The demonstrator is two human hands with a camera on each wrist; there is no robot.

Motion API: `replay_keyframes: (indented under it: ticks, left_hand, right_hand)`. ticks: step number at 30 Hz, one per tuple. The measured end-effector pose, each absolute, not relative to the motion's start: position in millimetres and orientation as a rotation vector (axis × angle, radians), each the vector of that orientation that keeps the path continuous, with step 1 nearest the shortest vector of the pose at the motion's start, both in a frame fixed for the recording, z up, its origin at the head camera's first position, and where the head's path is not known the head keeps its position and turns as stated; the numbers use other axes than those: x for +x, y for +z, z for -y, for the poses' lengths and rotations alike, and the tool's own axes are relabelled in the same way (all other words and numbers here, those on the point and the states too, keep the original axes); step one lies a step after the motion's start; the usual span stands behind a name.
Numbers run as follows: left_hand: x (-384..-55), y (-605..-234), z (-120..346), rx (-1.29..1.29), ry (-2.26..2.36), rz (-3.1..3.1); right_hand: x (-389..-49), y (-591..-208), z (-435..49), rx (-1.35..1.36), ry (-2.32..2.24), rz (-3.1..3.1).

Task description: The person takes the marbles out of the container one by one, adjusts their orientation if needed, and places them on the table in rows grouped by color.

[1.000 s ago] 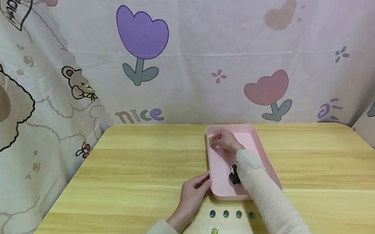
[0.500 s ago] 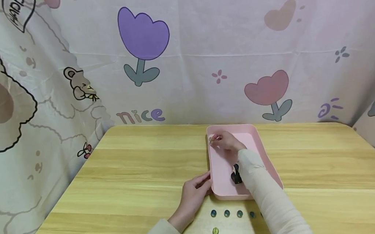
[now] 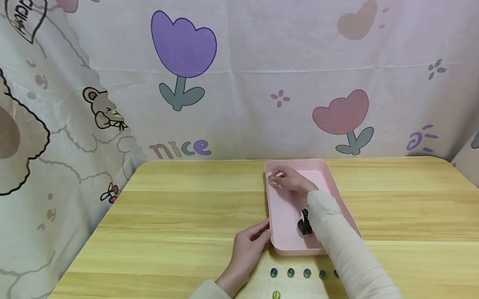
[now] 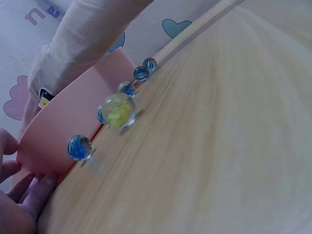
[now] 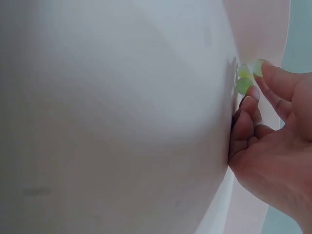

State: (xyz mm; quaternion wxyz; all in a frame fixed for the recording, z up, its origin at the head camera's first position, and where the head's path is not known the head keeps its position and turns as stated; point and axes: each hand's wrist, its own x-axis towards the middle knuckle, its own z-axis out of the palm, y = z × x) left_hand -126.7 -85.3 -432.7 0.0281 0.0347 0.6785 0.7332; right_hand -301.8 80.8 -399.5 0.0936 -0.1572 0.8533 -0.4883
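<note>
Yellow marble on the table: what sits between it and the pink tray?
In the head view, a row of blue marbles lies between the yellow marble and the near side of the pink tray.

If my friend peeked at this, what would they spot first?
Probably the big purple tulip on the cloth behind the wooden table. Next comes the pink tray on the table, with the right hand in its far left corner. In front of the tray sits a row of blue marbles, with one yellow marble nearer the camera.
</note>
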Motion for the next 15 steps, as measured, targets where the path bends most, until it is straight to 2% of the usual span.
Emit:
replay_keyframes:
  ticks: [15]
  left_hand:
    - [-127.0, -434.3, 84.0, 0.104, 2.292, -2.085]
  right_hand:
    - [-300.6, -398.6, -81.9, -0.365, -1.485, -2.525]
